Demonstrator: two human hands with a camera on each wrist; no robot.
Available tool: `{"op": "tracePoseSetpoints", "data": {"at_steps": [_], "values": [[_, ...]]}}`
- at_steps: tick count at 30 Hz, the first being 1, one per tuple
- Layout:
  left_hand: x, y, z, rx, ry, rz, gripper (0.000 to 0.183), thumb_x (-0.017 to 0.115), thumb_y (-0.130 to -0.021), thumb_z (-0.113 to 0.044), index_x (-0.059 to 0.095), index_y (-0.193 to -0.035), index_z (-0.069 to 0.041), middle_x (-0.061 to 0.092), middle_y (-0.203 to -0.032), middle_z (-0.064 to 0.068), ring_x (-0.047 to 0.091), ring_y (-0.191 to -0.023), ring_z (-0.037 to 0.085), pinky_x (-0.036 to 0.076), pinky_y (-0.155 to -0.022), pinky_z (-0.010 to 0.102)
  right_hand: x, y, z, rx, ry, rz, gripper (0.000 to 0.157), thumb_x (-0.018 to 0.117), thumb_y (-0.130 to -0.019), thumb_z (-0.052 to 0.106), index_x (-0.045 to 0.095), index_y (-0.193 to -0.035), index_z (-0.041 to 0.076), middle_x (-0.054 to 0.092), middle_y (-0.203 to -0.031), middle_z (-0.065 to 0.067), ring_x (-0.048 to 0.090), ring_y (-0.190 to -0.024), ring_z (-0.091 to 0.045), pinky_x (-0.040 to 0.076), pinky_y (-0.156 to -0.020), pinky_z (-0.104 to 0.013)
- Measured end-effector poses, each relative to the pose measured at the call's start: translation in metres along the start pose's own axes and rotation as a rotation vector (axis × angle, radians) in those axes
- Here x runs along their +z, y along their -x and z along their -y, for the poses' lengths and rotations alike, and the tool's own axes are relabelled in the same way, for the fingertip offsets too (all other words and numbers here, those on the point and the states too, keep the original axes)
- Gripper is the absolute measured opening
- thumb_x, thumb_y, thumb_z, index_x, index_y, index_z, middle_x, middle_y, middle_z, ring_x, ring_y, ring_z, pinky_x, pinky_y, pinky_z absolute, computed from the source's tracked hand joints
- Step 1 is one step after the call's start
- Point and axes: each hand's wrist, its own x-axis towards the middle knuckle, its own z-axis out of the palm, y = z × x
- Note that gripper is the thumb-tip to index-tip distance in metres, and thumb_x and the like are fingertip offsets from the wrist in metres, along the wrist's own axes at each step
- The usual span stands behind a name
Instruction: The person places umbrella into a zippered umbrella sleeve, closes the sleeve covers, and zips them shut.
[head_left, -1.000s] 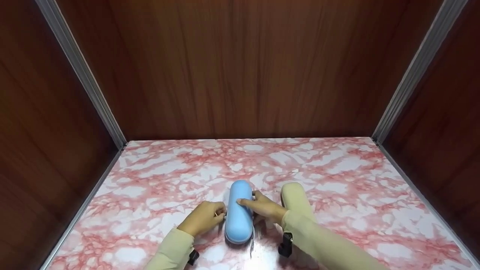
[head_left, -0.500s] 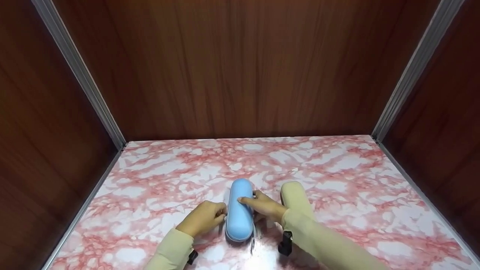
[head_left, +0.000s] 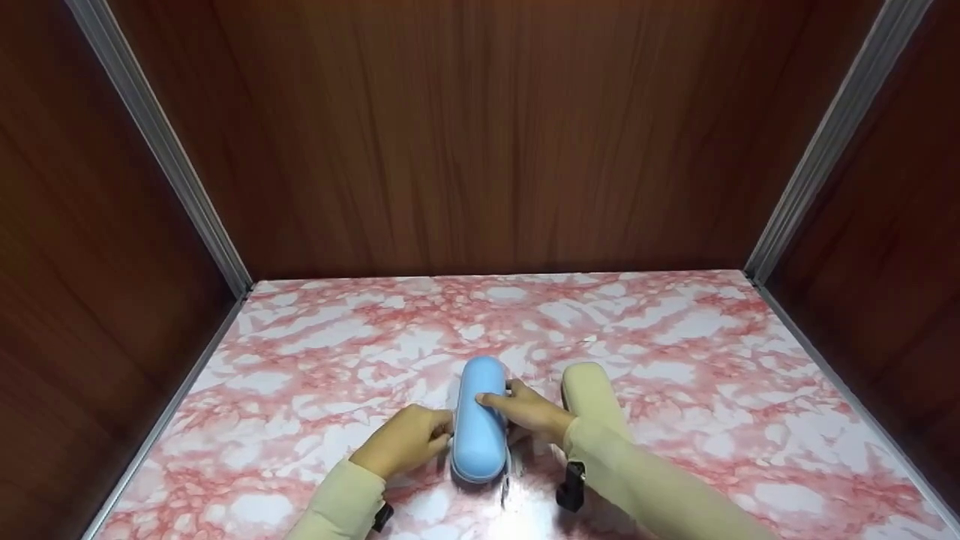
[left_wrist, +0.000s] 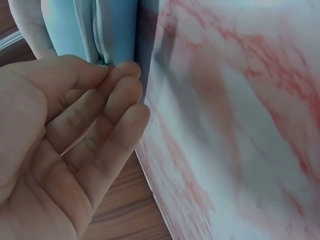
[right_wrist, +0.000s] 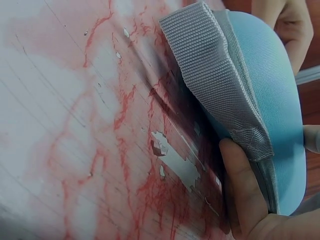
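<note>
A light blue, elongated zip case (head_left: 480, 450) with rounded ends lies lengthwise near the table's front middle. My right hand (head_left: 529, 411) grips it from the right, thumb across the top and fingers down the right side. On the case's left side, my left hand (head_left: 409, 439) pinches at the zipper. The left wrist view shows the grey zipper (left_wrist: 95, 30) running to the thumb and index fingertips, which hide the zipper pull; the other fingers are bent. A grey woven strap (right_wrist: 210, 70) stands out from the case's right side beside my right fingers.
A beige case (head_left: 592, 390) of similar length lies to the right, partly covered by the right sleeve (head_left: 645, 480). The table (head_left: 315, 337) has a red and white marbled surface, worn in one patch. Dark wood panels (head_left: 480, 150) enclose the back and sides.
My left fingers have shifted slightly along the case's left side. The right hand keeps its grip, and the blue case stays in nearly the same place.
</note>
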Motion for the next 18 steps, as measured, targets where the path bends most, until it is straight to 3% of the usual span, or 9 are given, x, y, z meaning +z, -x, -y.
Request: {"op": "tracePoseSetpoints", "data": {"at_steps": [11, 18], "values": [[0.0, 0.01, -0.006, -0.023, 0.042, 0.044, 0.011, 0.068, -0.095, -0.01, 0.067, -0.083, -0.01, 0.056, -0.068, -0.012, 0.047, -0.058, 0.0, 0.045, -0.056, 0.021, -0.001, 0.0, 0.0, -0.001, -0.009, 0.01, 0.08, 0.068, -0.093, 0.038, 0.026, -0.146, -0.006, 0.05, -0.125, -0.03, 0.068, -0.088, -0.037, 0.058, -0.067, -0.047], [0.002, 0.014, -0.007, -0.018, 0.024, 0.049, 0.014, 0.068, -0.094, -0.009, 0.066, -0.08, -0.012, 0.052, -0.064, -0.013, 0.043, -0.056, 0.0, 0.042, -0.054, 0.021, -0.001, 0.0, -0.002, -0.012, -0.01, 0.012, 0.081, 0.067, -0.093, 0.038, 0.026, -0.145, -0.007, 0.051, -0.125, -0.031, 0.068, -0.09, -0.038, 0.058, -0.068, -0.048]]}}
